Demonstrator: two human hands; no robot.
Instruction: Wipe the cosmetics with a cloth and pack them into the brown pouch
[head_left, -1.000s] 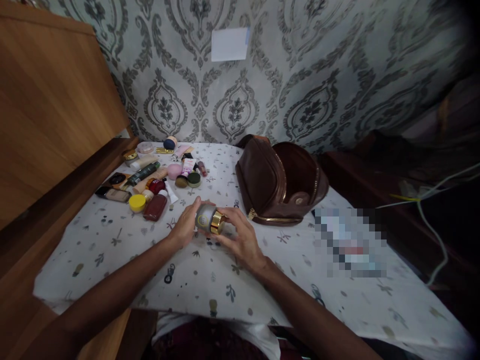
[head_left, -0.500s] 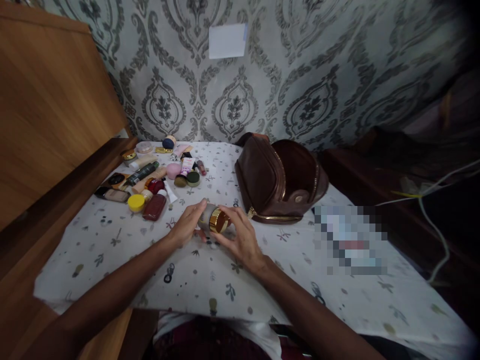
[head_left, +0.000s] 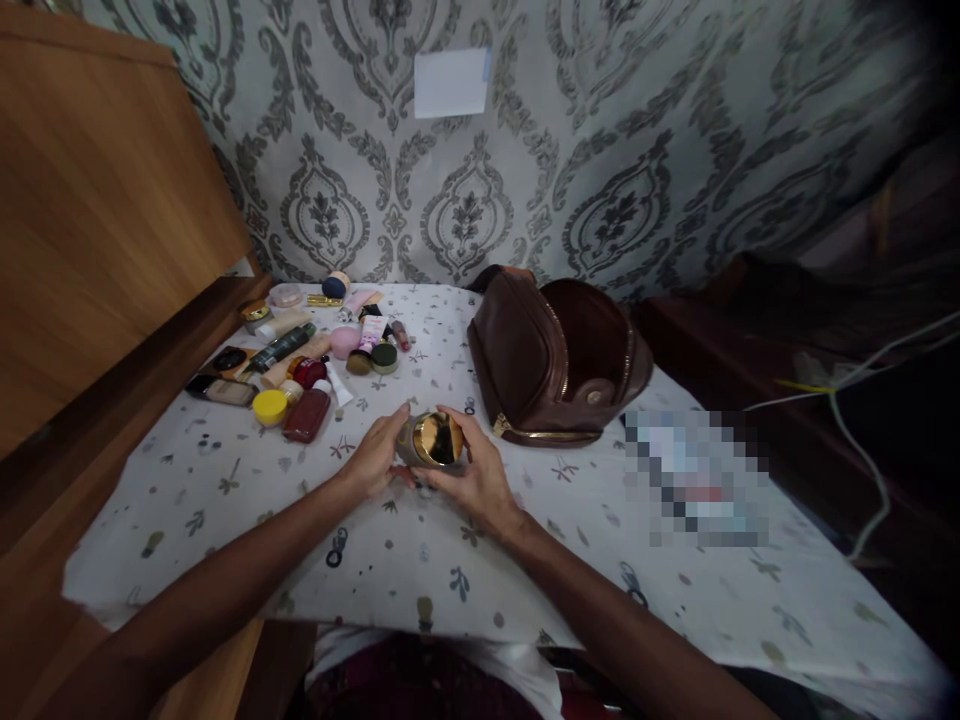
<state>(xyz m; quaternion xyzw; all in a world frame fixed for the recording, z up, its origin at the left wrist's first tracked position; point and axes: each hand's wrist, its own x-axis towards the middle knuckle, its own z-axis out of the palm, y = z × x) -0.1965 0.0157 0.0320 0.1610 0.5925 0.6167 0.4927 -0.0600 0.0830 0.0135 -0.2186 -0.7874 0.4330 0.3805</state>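
Between my two hands, just above the patterned tablecloth (head_left: 285,560), is a cosmetic jar (head_left: 438,440) with a shiny gold lid and a clear, greyish body. My left hand (head_left: 377,455) grips its left side, thumb and fingers curled round the body. On the right, my right hand (head_left: 480,475) is closed about the jar's other side, fingers at the top edge and thumb below. The lid's top faces up and slightly right. Beyond my right hand stands a brown leather cosmetic bag (head_left: 517,350), its zip undone and mouth gaping; the dark inside hides any contents.
Several cosmetics lie at the table's back left, among them a yellow-lidded pot (head_left: 270,407), a dark red bottle (head_left: 307,414) and a pink sponge (head_left: 346,342). A blurred-out flat item (head_left: 697,485) lies at right. A wooden cabinet (head_left: 112,200) borders the left.
The jar has been tilted, so its gold lid now faces more upward. My right hand has shifted slightly left along with it, and both hands keep their hold.
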